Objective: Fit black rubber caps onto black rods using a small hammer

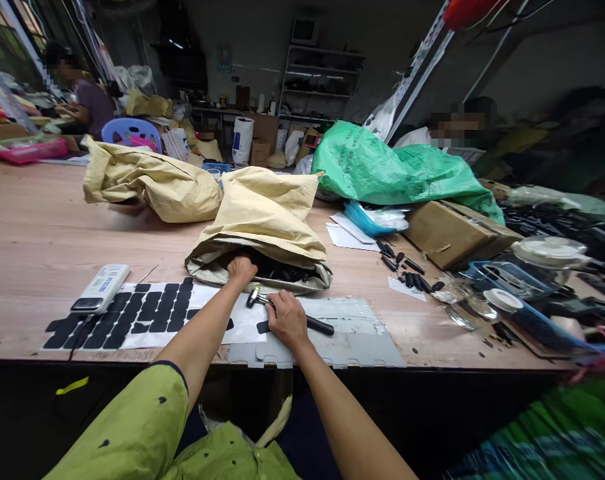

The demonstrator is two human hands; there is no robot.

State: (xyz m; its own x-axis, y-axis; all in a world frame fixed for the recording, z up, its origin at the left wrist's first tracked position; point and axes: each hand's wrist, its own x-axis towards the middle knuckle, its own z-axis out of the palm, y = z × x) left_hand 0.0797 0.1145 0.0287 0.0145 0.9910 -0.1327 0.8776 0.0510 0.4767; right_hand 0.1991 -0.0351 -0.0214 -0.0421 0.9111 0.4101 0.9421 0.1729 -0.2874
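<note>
My left hand (242, 269) reaches into the open mouth of a tan sack (267, 217) that holds dark pieces; its fingertips are hidden inside. My right hand (287, 319) rests over the shaft of a small hammer (320, 325), its fingers bent around it. The hammer's metal head (253, 297) points left, just below the sack's mouth. Beneath the hammer lies a grey board (352, 340). Black rounded stickers (162, 303) cover white sheets to the left, and a white device (102, 287) sits beside them.
Behind on the left lies another tan sack (172, 183). A green sack (397, 167), a cardboard box (457, 230) and a blue bowl (365, 220) stand at the back right. Black handles (415, 280) and plastic containers (512, 287) lie to the right. Two people sit farther back.
</note>
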